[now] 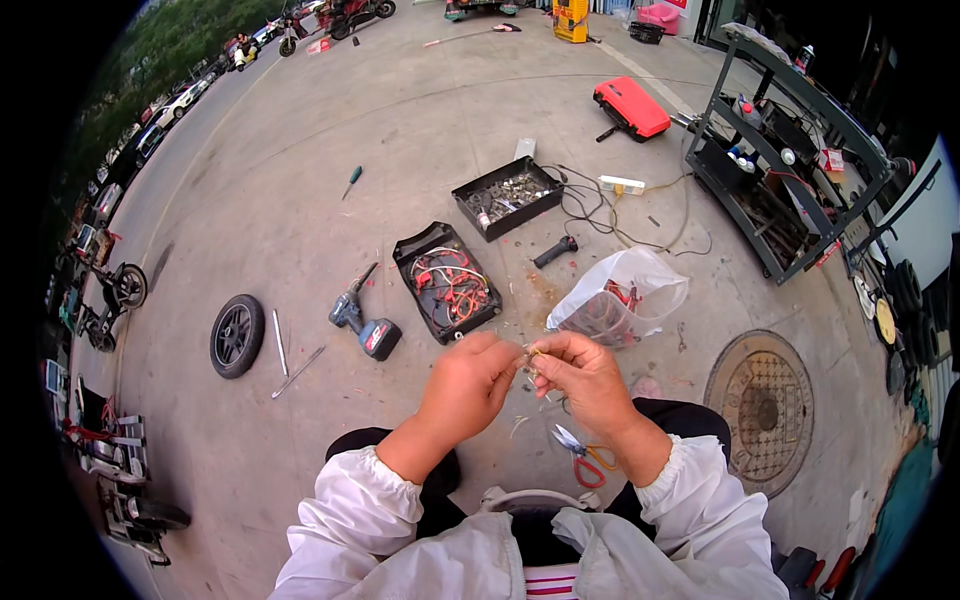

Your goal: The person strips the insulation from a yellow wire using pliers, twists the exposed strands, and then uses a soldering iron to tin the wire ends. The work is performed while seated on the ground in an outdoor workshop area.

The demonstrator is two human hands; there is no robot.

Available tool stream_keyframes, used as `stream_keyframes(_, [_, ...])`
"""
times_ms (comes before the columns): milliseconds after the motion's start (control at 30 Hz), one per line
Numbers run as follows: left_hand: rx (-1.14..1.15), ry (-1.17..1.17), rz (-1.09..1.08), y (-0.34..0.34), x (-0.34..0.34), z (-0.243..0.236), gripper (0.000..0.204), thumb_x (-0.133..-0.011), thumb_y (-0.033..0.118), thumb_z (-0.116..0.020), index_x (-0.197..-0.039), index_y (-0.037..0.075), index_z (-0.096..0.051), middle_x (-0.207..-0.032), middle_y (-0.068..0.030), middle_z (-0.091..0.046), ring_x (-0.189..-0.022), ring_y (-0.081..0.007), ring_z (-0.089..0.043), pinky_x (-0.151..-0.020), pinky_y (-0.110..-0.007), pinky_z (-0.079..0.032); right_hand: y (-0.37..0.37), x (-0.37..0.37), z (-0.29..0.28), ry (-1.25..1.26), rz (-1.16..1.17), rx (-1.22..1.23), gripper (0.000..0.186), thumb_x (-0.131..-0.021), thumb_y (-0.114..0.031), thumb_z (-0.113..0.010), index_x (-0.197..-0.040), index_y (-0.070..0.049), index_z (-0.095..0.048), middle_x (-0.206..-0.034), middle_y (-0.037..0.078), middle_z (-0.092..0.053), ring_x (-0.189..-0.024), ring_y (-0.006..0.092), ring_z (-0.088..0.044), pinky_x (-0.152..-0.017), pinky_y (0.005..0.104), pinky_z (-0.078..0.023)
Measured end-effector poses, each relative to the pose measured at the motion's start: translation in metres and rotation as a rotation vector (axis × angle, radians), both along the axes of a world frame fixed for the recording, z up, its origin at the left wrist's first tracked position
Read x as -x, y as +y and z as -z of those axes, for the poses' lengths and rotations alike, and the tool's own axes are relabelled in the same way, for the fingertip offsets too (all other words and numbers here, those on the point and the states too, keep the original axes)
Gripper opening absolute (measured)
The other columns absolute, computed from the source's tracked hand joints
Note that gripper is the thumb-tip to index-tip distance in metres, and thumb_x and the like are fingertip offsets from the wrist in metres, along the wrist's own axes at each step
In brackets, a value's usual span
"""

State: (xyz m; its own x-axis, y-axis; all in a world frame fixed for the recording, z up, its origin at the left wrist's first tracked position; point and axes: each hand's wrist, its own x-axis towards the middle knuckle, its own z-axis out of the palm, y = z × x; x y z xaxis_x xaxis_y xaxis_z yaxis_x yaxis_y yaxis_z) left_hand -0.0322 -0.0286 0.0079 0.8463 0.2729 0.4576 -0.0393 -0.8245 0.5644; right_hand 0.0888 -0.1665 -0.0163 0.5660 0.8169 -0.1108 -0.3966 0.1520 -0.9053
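Note:
Both hands meet above the ground in front of me. My left hand (470,385) pinches a small piece of wire or connector (532,357), partly hidden by its fingers. My right hand (583,385) grips the same small piece, with a thin yellow strand showing. Just beyond them sit a black tray of red and white wires (445,280) and a clear plastic bag (640,280) with reddish contents. Scissors with orange handles (585,470) lie below my hands. A cordless drill (360,325) rests to the left.
A small wheel (237,335), two metal rods, a screwdriver (352,180), a tray of small hardware (505,195), cables, a power strip (620,185) and a red case (630,108) lie around. A metal cart (775,170) and manhole cover (760,400) are right; parked scooters (105,290) line the left.

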Motion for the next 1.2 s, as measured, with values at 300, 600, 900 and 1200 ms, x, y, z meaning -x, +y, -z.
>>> stream_keyframes(300, [-0.226,-0.019,0.069,-0.005,-0.012,0.005,0.019,-0.074,0.002,-0.069,-0.093,0.007,-0.065,-0.079,-0.0097,-0.057,-0.074,-0.0304,-0.057,-0.062,-0.041,-0.047,-0.009,-0.019,-0.002,-0.595,0.042,0.194,0.009,-0.087,-0.004,-0.067,-0.094,0.001,-0.069,-0.08,0.003,-0.065,-0.067,0.0078,-0.062,-0.061,0.023,-0.051])
stream_keyframes(600, [-0.322,-0.044,0.052,-0.012,-0.012,0.005,0.019,-0.073,0.006,-0.068,-0.092,0.007,-0.067,-0.079,-0.0069,-0.056,-0.075,-0.0261,-0.057,-0.066,-0.038,-0.048,-0.007,-0.015,0.004,0.082,0.049,0.112,0.013,-0.095,-0.006,-0.057,-0.101,0.003,-0.064,-0.081,0.005,-0.064,-0.073,0.012,-0.065,-0.068,0.0256,-0.056])
stream_keyframes(900, [1.309,0.376,0.068,-0.005,-0.007,0.014,0.025,-0.099,0.025,-0.057,-0.094,0.003,-0.064,-0.074,-0.0044,-0.061,-0.067,-0.0148,-0.06,-0.063,-0.028,-0.049,-0.003,-0.01,0.012,-0.442,0.034,0.131,0.008,-0.092,-0.003,-0.062,-0.094,0.004,-0.065,-0.089,0.005,-0.06,-0.074,0.0101,-0.062,-0.067,0.0244,-0.053])
stream_keyframes(1200, [1.35,0.474,0.158,0.007,-0.007,0.018,0.024,-0.101,0.023,-0.053,-0.093,0.004,-0.065,-0.075,0.0004,-0.06,-0.065,-0.0084,-0.056,-0.061,-0.024,-0.047,-0.001,-0.008,0.007,-0.323,-0.039,0.128,0.013,-0.093,-0.005,-0.06,-0.101,0.003,-0.066,-0.094,0.006,-0.064,-0.073,0.0101,-0.061,-0.065,0.0258,-0.051])
